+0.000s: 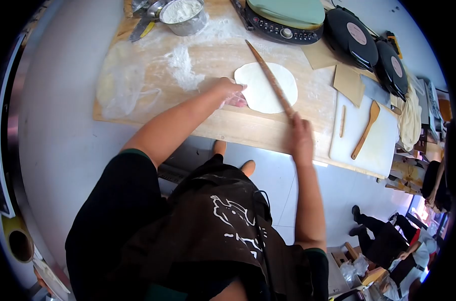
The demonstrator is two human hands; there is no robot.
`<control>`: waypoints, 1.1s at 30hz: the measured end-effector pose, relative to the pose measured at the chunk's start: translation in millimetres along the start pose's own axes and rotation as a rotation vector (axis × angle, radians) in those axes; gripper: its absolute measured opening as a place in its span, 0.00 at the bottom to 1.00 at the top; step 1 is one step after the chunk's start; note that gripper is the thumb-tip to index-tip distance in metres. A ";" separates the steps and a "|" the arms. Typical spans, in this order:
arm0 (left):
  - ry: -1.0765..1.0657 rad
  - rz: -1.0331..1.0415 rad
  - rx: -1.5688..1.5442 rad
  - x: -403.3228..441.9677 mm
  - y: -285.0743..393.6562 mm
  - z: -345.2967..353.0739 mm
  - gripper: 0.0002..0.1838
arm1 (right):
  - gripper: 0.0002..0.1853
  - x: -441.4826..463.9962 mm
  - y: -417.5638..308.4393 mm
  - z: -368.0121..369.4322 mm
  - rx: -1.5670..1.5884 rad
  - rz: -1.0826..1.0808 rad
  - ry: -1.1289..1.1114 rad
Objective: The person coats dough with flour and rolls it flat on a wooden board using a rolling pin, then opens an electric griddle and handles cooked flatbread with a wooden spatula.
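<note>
A flat, roundish sheet of white dough [255,93] lies on the floured wooden board [198,125]. My left hand [231,93] is at the dough's left edge, its thumb on the rim and its fingers curled, partly hidden. My right hand [301,134] is closed around the near end of a slim, tapered wooden rolling pin [269,75]. The pin slants across the dough, its far tip pointing away from me. To the left of the dough is a patch of loose flour [182,65].
A metal bowl of flour [182,12] and a scraper [141,30] stand at the back left. Plastic-covered dough [120,80] lies left. Electric griddles [286,31] line the back. A white cutting board [378,143] with a wooden spatula [367,129] is right. Other people [388,243] are at far right.
</note>
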State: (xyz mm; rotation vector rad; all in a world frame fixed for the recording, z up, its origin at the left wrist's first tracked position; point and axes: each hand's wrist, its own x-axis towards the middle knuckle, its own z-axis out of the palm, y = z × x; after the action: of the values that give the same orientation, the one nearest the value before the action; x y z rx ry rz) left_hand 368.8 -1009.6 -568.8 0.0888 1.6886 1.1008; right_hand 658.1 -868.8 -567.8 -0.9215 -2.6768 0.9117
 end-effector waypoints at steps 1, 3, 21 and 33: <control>0.032 0.051 -0.110 3.6 11.7 6.4 0.21 | 0.30 9.9 23.3 -13.1 -0.219 -0.180 0.105; 0.084 0.145 -0.327 23.7 37.6 25.8 0.21 | 0.31 14.6 43.1 -31.8 -0.293 -0.217 0.106; 0.318 1.052 1.400 53.7 38.6 60.9 0.28 | 0.28 -7.5 29.5 -36.6 -0.273 -0.286 0.122; 0.042 1.177 1.442 -14.6 -21.0 61.6 0.33 | 0.32 -121.2 -55.5 23.2 0.259 0.048 -0.088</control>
State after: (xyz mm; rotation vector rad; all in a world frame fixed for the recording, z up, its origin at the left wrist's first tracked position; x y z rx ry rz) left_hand 432.9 -991.7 -573.1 2.1461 2.1362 0.3247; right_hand 718.8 -988.2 -548.4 -0.9079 -2.5336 1.3010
